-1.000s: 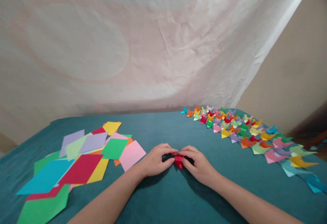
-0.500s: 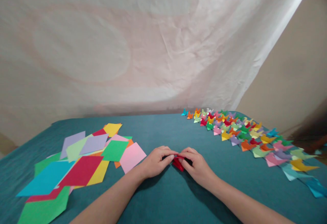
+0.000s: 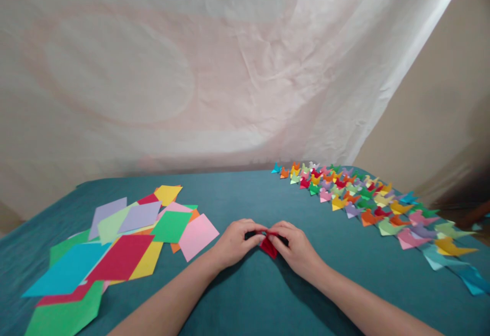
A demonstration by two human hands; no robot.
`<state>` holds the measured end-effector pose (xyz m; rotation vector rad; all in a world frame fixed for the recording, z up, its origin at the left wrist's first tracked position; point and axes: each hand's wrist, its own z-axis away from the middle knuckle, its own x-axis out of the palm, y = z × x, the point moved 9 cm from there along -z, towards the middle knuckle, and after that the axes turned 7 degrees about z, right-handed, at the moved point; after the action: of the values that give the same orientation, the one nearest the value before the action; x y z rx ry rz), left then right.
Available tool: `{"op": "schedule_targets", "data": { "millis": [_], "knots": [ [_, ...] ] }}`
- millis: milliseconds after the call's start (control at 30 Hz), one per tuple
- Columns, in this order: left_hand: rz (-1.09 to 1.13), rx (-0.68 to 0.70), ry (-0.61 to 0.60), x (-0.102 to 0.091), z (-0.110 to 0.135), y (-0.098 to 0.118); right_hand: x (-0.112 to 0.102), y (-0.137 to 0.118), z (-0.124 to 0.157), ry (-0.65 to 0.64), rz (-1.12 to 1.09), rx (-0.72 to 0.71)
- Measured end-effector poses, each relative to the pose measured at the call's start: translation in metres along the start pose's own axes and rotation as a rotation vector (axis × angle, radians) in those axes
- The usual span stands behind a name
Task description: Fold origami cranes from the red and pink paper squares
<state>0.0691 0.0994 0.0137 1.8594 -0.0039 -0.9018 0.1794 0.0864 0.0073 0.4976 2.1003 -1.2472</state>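
Note:
A small folded piece of red paper (image 3: 269, 248) is held between my two hands, just above the teal cloth. My left hand (image 3: 239, 244) pinches its left upper edge with thumb and fingers. On the other side, my right hand (image 3: 293, 248) grips it, thumb in front and fingers behind. Fingertips of both hands nearly meet at the top of the paper and cover part of its folds.
Loose coloured paper sheets (image 3: 120, 257) lie overlapping on the left. Rows of small folded paper birds (image 3: 367, 203) stand along the right side. A teal cloth (image 3: 229, 305) covers the table, and a pale hanging sheet (image 3: 191, 70) rises behind it.
The red paper has tilted slightly, so a flatter face of it shows below my fingers. My left thumb has shifted a little to the right; both hands stay nearly in place.

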Motion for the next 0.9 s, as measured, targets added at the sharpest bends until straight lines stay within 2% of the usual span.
{"op": "schedule_targets", "data": {
  "millis": [467, 700, 900],
  "knots": [
    [0.005, -0.036, 0.036, 0.003, -0.007, -0.007, 0.001, 0.003, -0.001, 0.014, -0.011, -0.023],
    [-0.026, -0.018, 0.058, 0.003, -0.007, -0.005, -0.001, 0.018, 0.001, 0.039, -0.03, 0.12],
    [-0.094, -0.019, 0.076, 0.005, -0.008, -0.003, -0.001, 0.019, 0.002, 0.036, -0.011, 0.1]
  ]
}}
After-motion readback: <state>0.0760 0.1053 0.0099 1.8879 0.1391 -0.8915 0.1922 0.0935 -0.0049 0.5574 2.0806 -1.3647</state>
